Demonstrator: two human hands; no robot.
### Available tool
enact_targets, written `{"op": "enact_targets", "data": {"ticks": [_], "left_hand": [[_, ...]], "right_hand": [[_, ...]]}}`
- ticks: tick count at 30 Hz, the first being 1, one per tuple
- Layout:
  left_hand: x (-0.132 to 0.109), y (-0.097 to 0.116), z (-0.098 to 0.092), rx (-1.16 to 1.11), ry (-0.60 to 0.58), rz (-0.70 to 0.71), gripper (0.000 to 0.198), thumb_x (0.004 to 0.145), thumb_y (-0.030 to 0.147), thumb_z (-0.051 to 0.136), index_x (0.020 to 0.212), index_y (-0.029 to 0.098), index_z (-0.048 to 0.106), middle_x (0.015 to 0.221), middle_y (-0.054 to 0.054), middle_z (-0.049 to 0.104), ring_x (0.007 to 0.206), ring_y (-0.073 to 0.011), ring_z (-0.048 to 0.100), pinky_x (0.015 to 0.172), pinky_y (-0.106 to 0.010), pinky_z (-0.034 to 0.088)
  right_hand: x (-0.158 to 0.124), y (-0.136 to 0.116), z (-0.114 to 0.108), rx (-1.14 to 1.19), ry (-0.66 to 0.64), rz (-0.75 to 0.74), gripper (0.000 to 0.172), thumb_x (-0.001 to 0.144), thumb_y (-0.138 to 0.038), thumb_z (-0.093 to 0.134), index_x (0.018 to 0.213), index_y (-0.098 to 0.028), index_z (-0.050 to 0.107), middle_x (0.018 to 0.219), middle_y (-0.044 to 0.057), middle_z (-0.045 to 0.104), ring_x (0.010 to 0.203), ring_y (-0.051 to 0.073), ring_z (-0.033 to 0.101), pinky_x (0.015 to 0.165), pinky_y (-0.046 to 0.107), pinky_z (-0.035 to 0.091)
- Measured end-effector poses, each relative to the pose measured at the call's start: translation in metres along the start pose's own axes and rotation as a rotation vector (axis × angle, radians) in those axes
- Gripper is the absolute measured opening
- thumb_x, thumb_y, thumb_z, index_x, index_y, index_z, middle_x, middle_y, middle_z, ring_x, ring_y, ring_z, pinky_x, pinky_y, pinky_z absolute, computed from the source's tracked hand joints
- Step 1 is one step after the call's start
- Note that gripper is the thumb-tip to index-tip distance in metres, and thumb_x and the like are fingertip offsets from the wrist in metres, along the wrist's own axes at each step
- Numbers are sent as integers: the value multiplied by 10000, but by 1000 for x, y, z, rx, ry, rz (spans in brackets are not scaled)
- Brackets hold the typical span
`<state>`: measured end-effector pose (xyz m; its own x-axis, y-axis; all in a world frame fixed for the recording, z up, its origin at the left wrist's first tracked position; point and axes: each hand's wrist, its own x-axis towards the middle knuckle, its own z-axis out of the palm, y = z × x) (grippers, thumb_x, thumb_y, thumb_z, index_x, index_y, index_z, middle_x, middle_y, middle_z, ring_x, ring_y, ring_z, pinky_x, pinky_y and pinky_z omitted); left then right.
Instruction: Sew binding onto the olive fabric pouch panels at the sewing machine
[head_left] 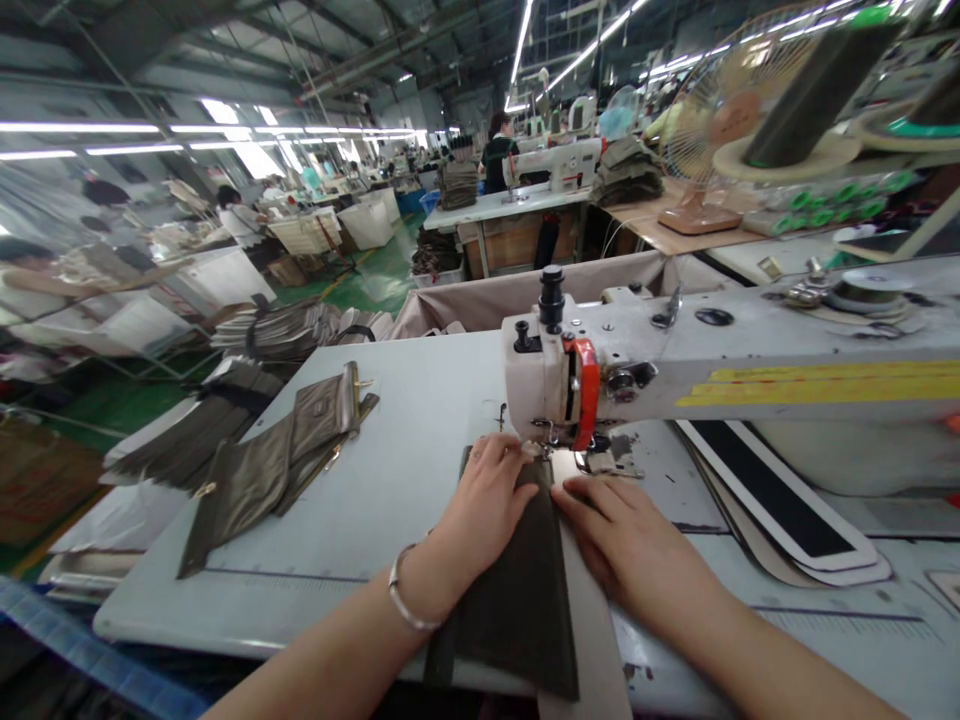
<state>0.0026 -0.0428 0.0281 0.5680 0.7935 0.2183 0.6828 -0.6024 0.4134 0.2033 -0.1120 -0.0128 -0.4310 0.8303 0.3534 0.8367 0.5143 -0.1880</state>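
A dark olive fabric panel point(517, 600) lies under the sewing machine head point(551, 375), its near end hanging over the table edge. My left hand point(487, 500), with a bracelet at the wrist, is on the panel's far end, fingers bent over the material close to the presser foot point(547, 450) and thumb apart. A pale strip point(592, 620) runs along the panel's right side, partly under my right hand point(611, 515). The fingers of that hand are bent and gripping the strip's edge right of the needle area. My hands hide part of the seam.
An olive fabric piece with zippers point(292, 440) rests on the table's left side. Pale pieces with a black centre point(795, 500) lie under the machine arm. Fabric stacks point(202, 420) stand beyond the left edge. A fan point(709, 130) and thread cone point(817, 90) are behind; people work farther off.
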Motion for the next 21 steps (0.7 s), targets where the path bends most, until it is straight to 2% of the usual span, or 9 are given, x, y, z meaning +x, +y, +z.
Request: {"op": "enact_targets", "data": {"ticks": [2,3,4,7,9,12,16,21], "left_hand": [[-33,7,-15,-38,-160,168,304,867,322,659,1145,211,606,1292,-66,569,1248,-232,494,1108,-429,393],[-49,11,-20,-49,-245,265,413,826,399,701,1180,215,595,1341,-67,546,1273,-241,482,1124,-429,383],[-64,13,-22,-40,-297,350,453,819,408,706,1208,210,584,1366,-72,535,1296,-244,469,1146,-429,360],[-91,17,-14,12,-196,524,293,898,211,588,1186,155,597,1281,-80,615,1267,-198,510,1154,-339,360],[-96,17,-2,28,-93,587,258,910,133,524,1153,131,609,1184,-66,673,1189,-160,570,1144,-287,372],[-94,19,10,67,-36,623,242,905,162,555,1137,138,620,1112,-40,703,1102,-154,620,1114,-285,417],[-92,23,7,120,-72,603,230,915,227,568,1124,160,638,1127,-52,694,1115,-184,615,1074,-322,467],[-86,26,-6,71,-180,531,240,954,199,517,1171,169,614,1191,-58,667,1161,-184,585,1103,-347,426]], "right_hand": [[-19,-12,-3,17,3,-12,477,853,-106,498,1325,-177,521,1225,115,565,1095,273,522,910,473,497],[-28,-17,-4,22,17,-27,488,851,-102,486,1331,-187,519,1239,114,560,1102,270,522,900,463,505],[-37,-22,-4,23,28,-39,501,853,-102,477,1343,-198,512,1255,112,555,1110,266,523,892,452,511],[-52,-28,-3,10,27,-40,513,875,-134,478,1380,-225,485,1281,108,551,1130,257,525,894,434,513],[-54,-28,-2,4,8,-29,515,885,-151,484,1394,-233,473,1286,104,555,1136,252,528,908,432,507],[-51,-27,-3,-3,0,-32,520,892,-155,482,1403,-248,464,1299,94,555,1144,246,530,918,428,503],[-49,-27,-4,-25,-4,-42,528,892,-167,489,1412,-254,456,1317,98,551,1165,253,525,917,429,502],[-48,-27,-6,-20,-11,-52,532,884,-161,486,1411,-227,458,1312,106,553,1162,258,522,910,434,503]]}}
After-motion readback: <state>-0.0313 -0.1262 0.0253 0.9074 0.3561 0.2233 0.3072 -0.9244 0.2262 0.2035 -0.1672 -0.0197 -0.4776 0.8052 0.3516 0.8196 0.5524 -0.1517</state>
